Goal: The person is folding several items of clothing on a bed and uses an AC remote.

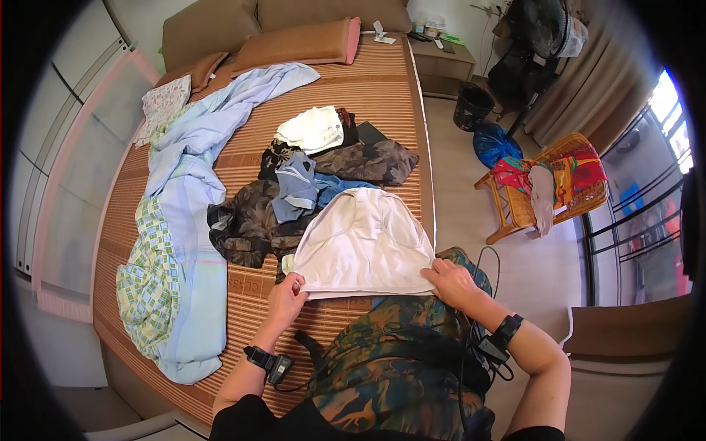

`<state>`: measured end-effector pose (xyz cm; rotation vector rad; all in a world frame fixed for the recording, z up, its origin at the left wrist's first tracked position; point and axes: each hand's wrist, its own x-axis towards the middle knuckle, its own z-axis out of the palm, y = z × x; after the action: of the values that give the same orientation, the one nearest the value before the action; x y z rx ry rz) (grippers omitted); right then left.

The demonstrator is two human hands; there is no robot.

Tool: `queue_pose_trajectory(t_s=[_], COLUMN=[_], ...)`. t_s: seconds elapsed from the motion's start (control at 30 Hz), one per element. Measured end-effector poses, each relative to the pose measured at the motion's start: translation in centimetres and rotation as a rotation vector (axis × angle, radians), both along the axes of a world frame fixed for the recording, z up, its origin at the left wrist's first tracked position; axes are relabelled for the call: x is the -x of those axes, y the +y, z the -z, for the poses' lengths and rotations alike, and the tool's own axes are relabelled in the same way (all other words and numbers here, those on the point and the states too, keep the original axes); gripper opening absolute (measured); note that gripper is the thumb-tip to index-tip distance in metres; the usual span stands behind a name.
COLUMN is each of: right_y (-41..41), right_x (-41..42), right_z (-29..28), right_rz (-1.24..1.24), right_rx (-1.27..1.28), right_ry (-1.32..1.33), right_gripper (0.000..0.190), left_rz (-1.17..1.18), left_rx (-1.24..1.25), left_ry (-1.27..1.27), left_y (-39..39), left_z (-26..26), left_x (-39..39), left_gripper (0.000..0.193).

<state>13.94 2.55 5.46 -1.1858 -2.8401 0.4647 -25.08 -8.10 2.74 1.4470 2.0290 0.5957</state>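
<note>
A white garment (pixel 367 248), which looks like a padded bra top, is stretched flat between my hands. My left hand (pixel 288 300) pinches its lower left corner, and my right hand (pixel 453 282) grips the lower right corner. Just beyond lies a pile of clothes on the bed: a blue-grey garment (pixel 296 187), a dark leaf-patterned garment (pixel 248 226), a similar brown patterned one (pixel 375 160) and a folded white garment with a small print (pixel 313 129). Blue fabric (pixel 342 187) shows partly beneath the nearer pieces.
The slatted bed mat (pixel 248 308) carries a rumpled light-blue quilt (pixel 196 308) on the left and pillows (pixel 298 47) at the head. Right of the bed stand a nightstand (pixel 444 63), a black bin (pixel 472 106), a blue bag (pixel 495 146) and a rattan chair (pixel 587 198) with clothes.
</note>
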Motion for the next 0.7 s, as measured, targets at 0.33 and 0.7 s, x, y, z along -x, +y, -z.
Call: queue_pose_trajectory(t_s=[0.33, 0.7], right_y=[5.4, 14.5], right_x=[-1.9, 1.6], right_z=[-0.3, 3.2], right_rz=[-0.084, 0.557], right_rx=[0.38, 0.684], right_ry=[0.11, 0.59], right_gripper=[0.025, 0.046], left_rz=[0.687, 0.002], left_rx=[-0.178, 0.332], left_ry=[-0.038, -1.082], left_y=[7.0, 21.3], left_z=[-3.2, 3.3], left_x=[4.1, 7.2], left_gripper=[0.023, 0.042])
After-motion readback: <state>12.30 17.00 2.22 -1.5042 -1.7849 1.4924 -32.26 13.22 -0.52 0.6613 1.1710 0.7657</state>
